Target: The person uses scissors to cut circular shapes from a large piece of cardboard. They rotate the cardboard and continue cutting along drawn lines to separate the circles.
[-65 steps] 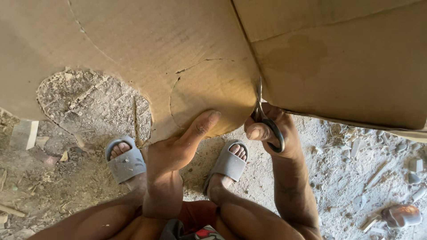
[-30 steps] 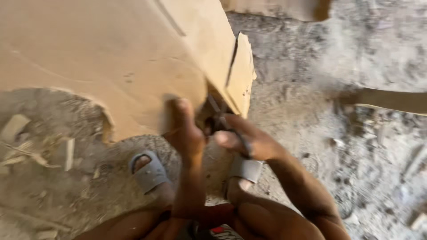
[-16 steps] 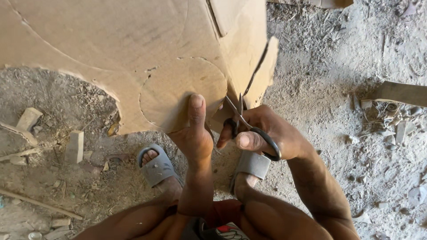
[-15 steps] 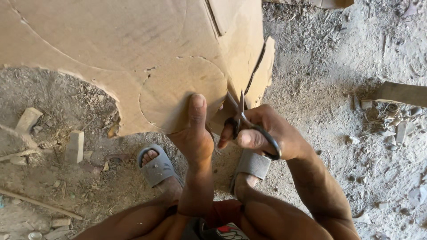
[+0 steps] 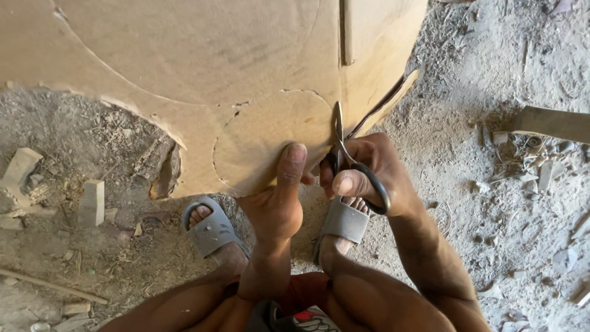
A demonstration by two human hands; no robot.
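A large brown cardboard sheet (image 5: 203, 74) fills the top of the head view, with a partly cut round shape (image 5: 270, 138) near its lower edge. My left hand (image 5: 276, 203) pinches that lower edge, thumb pressed flat on top of the round piece. My right hand (image 5: 369, 172) grips black-handled scissors (image 5: 344, 150), whose blades point upward into the cardboard beside a cut slit. Both of my feet in grey sandals (image 5: 212, 230) rest on the ground below the sheet.
The ground is dusty dirt (image 5: 491, 203) strewn with rubble. Small wood blocks (image 5: 92, 201) and scraps lie at left. A flat board (image 5: 553, 123) lies at the right edge. A thin stick (image 5: 49, 284) lies at lower left.
The cardboard has shifted and turned, bringing the round cut piece toward me. My left thumb stays on it while the scissors stay at the slit, blades now more closed.
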